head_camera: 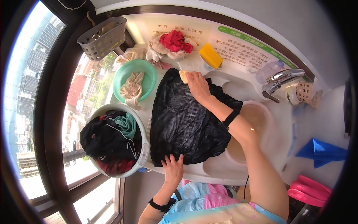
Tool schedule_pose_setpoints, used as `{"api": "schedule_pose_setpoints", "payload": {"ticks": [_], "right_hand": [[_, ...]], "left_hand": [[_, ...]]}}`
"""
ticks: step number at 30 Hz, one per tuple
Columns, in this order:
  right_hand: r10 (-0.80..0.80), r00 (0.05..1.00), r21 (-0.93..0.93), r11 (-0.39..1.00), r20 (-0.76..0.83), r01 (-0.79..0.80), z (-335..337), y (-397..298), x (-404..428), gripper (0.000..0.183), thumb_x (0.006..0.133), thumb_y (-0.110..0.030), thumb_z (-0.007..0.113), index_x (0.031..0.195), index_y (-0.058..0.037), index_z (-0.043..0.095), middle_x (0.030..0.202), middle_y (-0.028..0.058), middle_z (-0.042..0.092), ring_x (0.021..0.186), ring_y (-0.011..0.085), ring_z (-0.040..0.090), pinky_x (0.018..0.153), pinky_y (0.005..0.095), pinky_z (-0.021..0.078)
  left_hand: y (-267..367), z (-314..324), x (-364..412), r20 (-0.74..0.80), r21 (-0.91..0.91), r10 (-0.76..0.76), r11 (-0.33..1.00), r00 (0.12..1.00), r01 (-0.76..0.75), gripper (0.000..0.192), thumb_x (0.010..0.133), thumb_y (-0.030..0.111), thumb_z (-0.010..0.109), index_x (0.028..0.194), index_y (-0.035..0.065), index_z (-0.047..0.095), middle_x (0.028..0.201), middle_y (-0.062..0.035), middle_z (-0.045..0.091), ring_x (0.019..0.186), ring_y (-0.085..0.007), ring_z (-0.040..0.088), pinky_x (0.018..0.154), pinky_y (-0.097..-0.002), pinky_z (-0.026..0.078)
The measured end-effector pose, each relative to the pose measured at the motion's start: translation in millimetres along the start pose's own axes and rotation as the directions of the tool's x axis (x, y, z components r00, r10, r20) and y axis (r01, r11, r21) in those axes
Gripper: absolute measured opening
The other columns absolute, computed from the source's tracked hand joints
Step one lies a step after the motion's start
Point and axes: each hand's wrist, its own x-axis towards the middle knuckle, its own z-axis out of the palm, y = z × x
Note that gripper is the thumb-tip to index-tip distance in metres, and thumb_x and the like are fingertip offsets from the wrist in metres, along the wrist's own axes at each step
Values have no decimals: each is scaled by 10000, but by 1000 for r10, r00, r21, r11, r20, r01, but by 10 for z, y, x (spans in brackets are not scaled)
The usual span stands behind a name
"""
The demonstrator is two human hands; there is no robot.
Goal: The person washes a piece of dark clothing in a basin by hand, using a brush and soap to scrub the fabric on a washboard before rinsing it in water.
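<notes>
A wet black garment (184, 120) lies spread over the washing surface of a white sink unit (193, 171), with whitish streaks across its cloth. At its far edge my right hand (197, 85) grips a pale yellow bar of soap (183, 76) against the fabric. My left hand (173, 169) rests on the near edge of the garment, fingers apart, pressing it flat. To the right, partly under my forearm and the cloth, a pale pink basin (267, 117) holds cloudy water.
On the left stand a bucket (144, 151) heaped with clothes and a green basin (149, 74) with a beige cloth (132, 86). Behind are a red cloth (176, 41), a yellow sponge (211, 56) and a chrome faucet (279, 79). A grey basket (103, 39) hangs by the window.
</notes>
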Motion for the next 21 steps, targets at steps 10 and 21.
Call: {"api": "schedule_pose_setpoints", "payload": {"ticks": [10,21], "right_hand": [[125,992,79,989,-13,-124,-645,216,-647,432,848,-207,669,1222,-28,547,1366,192,448,1219,381,469,972,467,439],[798,434,-94,513,419,-853,-879,1262,-3548,749,767,-343,755,1367,-29,435,1462,270,334,1339,455,336,1094,499,328]], "left_hand": [[-29,28,23,-4,-22,-7,1000,1000,7,461,856,246,653,1293,181,521,1192,-217,493,1160,-440,494,955,-567,417],[-17,42,32,-10,-10,-16,1000,1000,16,461,846,234,662,1281,171,523,1150,-206,505,1132,-437,511,918,-559,440]]}}
